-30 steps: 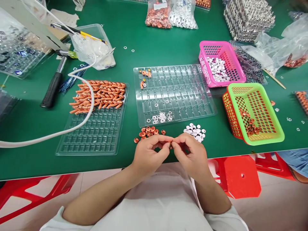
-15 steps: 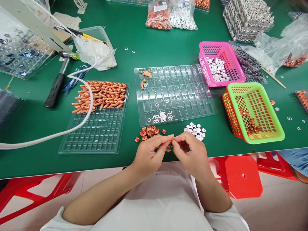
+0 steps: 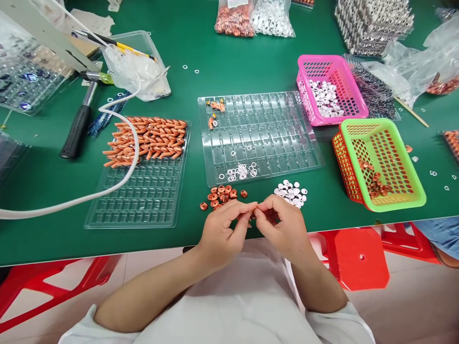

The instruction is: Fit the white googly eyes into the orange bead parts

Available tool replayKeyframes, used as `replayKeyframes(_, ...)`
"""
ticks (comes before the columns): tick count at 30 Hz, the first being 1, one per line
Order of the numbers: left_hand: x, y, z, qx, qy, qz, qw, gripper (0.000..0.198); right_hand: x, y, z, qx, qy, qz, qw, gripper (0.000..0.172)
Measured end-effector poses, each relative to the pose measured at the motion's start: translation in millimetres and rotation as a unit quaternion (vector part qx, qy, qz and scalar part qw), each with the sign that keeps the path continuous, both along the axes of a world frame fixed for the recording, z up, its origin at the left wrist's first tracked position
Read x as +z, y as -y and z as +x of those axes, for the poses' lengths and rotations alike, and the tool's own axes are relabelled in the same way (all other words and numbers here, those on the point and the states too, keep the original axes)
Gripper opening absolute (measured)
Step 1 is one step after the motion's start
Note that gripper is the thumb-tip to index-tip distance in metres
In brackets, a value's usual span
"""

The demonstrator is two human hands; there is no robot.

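My left hand (image 3: 225, 230) and my right hand (image 3: 284, 228) meet at the table's front edge, fingertips pinched together on a small copper-coloured part (image 3: 254, 213). Fingers cover most of that part, so its exact shape cannot be made out. Just beyond my left hand lies a heap of round copper-coloured pieces (image 3: 224, 193) with holes or slots. Behind my right hand is a pile of small white discs (image 3: 291, 192) with dark marks. Farther back, a clear compartment tray (image 3: 265, 143) carries thin white rings (image 3: 242, 171) and a few orange pieces (image 3: 217, 106) in its corner.
Left of me, another clear tray (image 3: 132, 210) holds rows of copper-coloured parts (image 3: 147, 138), crossed by a white tube (image 3: 137, 143). A hammer (image 3: 77, 129) lies beyond. On the right stand a pink basket (image 3: 353, 112) of white discs and a green basket (image 3: 418, 191) with copper-coloured pieces.
My view has shifted slightly. Both hands stay pinched on the small part, with only slight finger movement.
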State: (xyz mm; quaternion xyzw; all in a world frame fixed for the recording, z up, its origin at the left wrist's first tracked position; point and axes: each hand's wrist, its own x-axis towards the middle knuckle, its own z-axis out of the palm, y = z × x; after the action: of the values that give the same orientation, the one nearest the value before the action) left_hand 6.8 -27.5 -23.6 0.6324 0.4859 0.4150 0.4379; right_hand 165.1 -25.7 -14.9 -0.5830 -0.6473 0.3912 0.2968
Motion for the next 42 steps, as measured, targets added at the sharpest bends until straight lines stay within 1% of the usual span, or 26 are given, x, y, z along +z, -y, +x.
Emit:
replayKeyframes(5, 2.2, 2, 2, 0.012, -0.012, 0.0, 1.0, 0.024, -1.5, 0, -3, -0.001, 0.003, 0.002, 1.0, 0.01)
replayKeyframes(9, 3.2, 2, 5, 0.031, -0.027, 0.005, 0.999, 0.022, -0.5, 0, -5, -0.017, 0.021, 0.008, 1.0, 0.01)
replayKeyframes(12, 4.2, 1, 6, 0.025, -0.028, 0.003, 0.999, 0.021, 2.5, -1, -2, -0.012, 0.015, 0.005, 1.0, 0.009)
replayKeyframes(16, 9.5, -4, 3, -0.02, -0.021, -0.057, 0.998, 0.02, 7.7, 0, 4, -0.004, -0.006, 0.011, 1.0, 0.007)
replayKeyframes(18, 12.7, -7, 2, -0.028, -0.007, -0.087, 0.996, 0.019, 9.5, -1, 6, 0.0, -0.01, 0.01, 1.0, 0.007)
replayKeyframes(22, 16.6, -11, 1, -0.012, 0.026, -0.116, 0.993, 0.017, 11.6, -2, 8, 0.018, -0.025, 0.0, 1.0, 0.008)
replayKeyframes(27, 16.2, -10, 3, 0.01, 0.034, -0.13, 0.991, 0.016, 11.3, -3, 5, 0.007, -0.029, 0.004, 1.0, 0.008)
replayKeyframes(32, 14.6, -8, 4, 0.027, 0.024, -0.12, 0.992, 0.015, 10.1, -2, 3, 0.001, -0.031, 0.004, 1.0, 0.009)
replayKeyframes(36, 13.0, -7, 4, 0.026, 0.018, -0.105, 0.994, 0.016, 10.3, -3, 3, 0.003, -0.03, -0.001, 1.0, 0.009)
replayKeyframes(42, 9.7, -6, 5, 0.031, -0.014, -0.07, 0.997, 0.017, 8.8, -3, -1, -0.005, -0.003, 0.018, 1.0, 0.011)
